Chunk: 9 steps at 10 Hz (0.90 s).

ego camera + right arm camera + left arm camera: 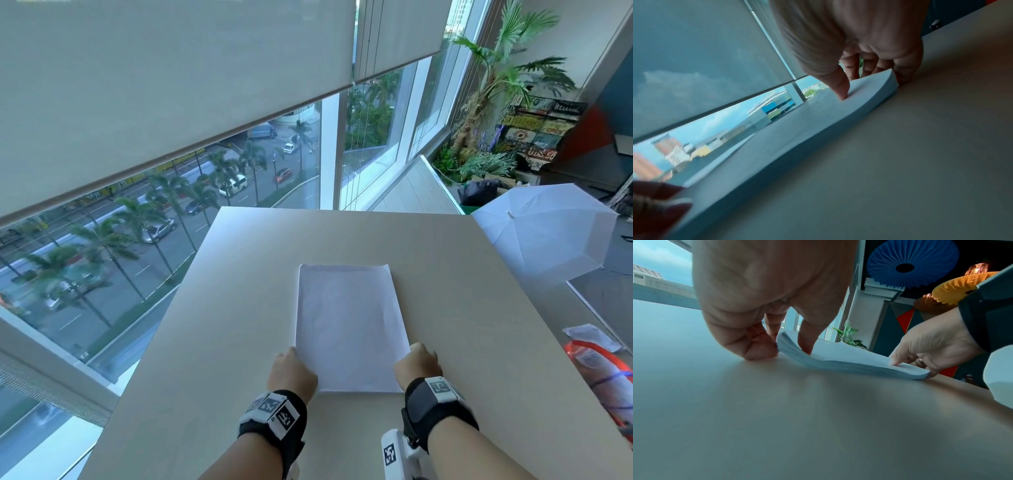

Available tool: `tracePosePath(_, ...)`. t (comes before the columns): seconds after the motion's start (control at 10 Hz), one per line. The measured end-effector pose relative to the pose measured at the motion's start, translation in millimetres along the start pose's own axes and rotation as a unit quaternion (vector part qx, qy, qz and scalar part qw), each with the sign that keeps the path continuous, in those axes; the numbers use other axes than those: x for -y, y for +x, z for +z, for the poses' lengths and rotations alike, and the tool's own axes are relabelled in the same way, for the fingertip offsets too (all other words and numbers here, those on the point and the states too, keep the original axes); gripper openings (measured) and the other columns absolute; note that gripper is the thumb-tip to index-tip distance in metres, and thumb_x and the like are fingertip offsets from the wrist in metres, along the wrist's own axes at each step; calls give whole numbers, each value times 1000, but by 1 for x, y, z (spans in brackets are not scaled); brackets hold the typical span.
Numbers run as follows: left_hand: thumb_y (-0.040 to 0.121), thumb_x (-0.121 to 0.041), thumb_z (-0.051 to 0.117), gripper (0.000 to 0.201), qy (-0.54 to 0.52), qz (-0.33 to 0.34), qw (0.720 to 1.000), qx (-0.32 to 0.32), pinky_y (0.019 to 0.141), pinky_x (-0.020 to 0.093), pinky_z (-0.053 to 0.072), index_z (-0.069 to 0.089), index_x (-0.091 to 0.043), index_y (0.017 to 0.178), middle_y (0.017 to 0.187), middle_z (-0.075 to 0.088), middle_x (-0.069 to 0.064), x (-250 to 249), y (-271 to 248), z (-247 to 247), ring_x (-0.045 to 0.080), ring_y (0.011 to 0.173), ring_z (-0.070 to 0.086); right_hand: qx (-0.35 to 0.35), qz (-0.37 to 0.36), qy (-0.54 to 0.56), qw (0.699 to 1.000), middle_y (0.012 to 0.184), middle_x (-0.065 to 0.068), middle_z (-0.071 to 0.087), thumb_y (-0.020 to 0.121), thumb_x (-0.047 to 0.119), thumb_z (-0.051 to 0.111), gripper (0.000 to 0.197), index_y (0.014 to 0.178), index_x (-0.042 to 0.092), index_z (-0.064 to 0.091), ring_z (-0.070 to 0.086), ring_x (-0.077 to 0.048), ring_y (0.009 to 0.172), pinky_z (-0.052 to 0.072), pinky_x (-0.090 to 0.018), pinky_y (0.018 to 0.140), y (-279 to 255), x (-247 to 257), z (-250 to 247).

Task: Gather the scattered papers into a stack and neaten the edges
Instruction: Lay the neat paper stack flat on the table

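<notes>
A stack of white papers [349,325] lies squared up in the middle of the beige table [239,342]. My left hand [291,363] grips its near left edge and my right hand [419,359] grips its near right edge. In the left wrist view the left hand [783,350] has its thumb on top of the stack [838,356] and its fingers curled beneath, lifting that side slightly. The right wrist view shows the right hand [869,87] pinching the stack [797,138] the same way, with the edge raised a little.
A white umbrella [541,240] stands open beyond the table's right edge. An orange-red plastic packet [599,370] and a white slip of paper [589,337] lie at the right. Large windows run along the left and far sides.
</notes>
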<state>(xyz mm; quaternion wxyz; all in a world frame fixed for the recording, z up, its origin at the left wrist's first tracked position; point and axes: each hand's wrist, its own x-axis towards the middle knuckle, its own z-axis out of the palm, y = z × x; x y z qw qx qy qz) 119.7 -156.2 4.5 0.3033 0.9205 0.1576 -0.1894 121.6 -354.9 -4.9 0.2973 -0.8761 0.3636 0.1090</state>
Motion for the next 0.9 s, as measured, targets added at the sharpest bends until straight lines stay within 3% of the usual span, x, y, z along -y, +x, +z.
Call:
tracePosePath(0.1, 83, -6, 40, 36, 9, -3, 1000, 0, 91, 27, 39, 49, -4, 117, 126, 49, 16, -5, -1, -2, 29, 115, 52, 19, 4, 33, 999, 123, -22, 54, 81, 3, 41, 30, 105, -1, 58, 55, -38, 105, 45, -38, 88, 6, -1, -2)
tracePosePath(0.2, 83, -5, 38, 37, 16, -3, 1000, 3, 87, 26, 39, 49, -3, 118, 128, 48, 15, -8, -3, -6, 28, 114, 54, 26, -9, 37, 999, 116, -23, 57, 79, 2, 41, 9, 78, 5, 50, 48, -32, 82, 38, -32, 73, 9, -2, -4)
tracePosePath(0.3, 83, -4, 36, 37, 16, 3, 1000, 13, 82, 25, 38, 49, -2, 117, 126, 48, 14, -11, -5, -9, 28, 111, 54, 34, -12, 48, 998, 109, -22, 54, 76, 3, 40, 12, 65, 8, 41, 43, -30, 76, 35, -31, 70, 11, -3, -3)
tracePosePath(0.4, 82, -4, 37, 36, 14, 4, 1000, 17, 80, 25, 38, 50, -2, 116, 123, 49, 14, -12, -5, -11, 28, 102, 54, 47, -13, 55, 997, 104, -20, 51, 75, 4, 41, 9, 67, 8, 42, 42, -30, 75, 35, -30, 70, 10, -2, -5)
tracePosePath(0.5, 82, -1, 35, 36, 25, 8, 999, 25, 84, 25, 38, 50, -1, 115, 97, 47, 6, -13, -3, -10, 26, 109, 51, 58, -11, 51, 997, 94, -12, 36, 74, 5, 44, 27, 57, 15, 26, 35, -27, 75, 31, -28, 69, 10, -3, -5)
tracePosePath(0.6, 81, 0, 34, 37, 40, 11, 999, 30, 90, 26, 40, 50, -1, 114, 95, 44, 6, -13, -2, -11, 25, 111, 47, 54, -6, 58, 997, 100, -13, 39, 74, 9, 46, 15, 64, 12, 37, 40, -31, 77, 36, -29, 72, 8, -2, -4)
tracePosePath(0.7, 82, 0, 35, 36, 51, 18, 998, 36, 93, 28, 40, 48, 0, 115, 80, 39, 0, -11, -5, -11, 26, 114, 46, 63, 3, 70, 996, 121, -16, 44, 76, 13, 48, 13, 89, 11, 49, 47, -34, 90, 41, -33, 81, 4, -4, -4)
tracePosePath(0.8, 83, -9, 43, 35, 9, 4, 1000, 25, 91, 32, 42, 50, 0, 115, 100, 54, 10, -5, -4, -11, 30, 107, 51, 76, -6, 89, 993, 130, -18, 44, 72, 21, 50, 31, 102, 14, 48, 46, -32, 98, 41, -35, 84, -2, -8, -8)
tracePosePath(0.9, 86, -22, 48, 40, -9, -5, 1000, -7, 92, 36, 44, 52, -1, 119, 124, 56, 20, 14, -6, -17, 36, 114, 54, 90, 5, 92, 992, 137, -19, 37, 80, 26, 51, 56, 132, 8, 44, 45, -35, 119, 38, -35, 90, -7, -17, -21)
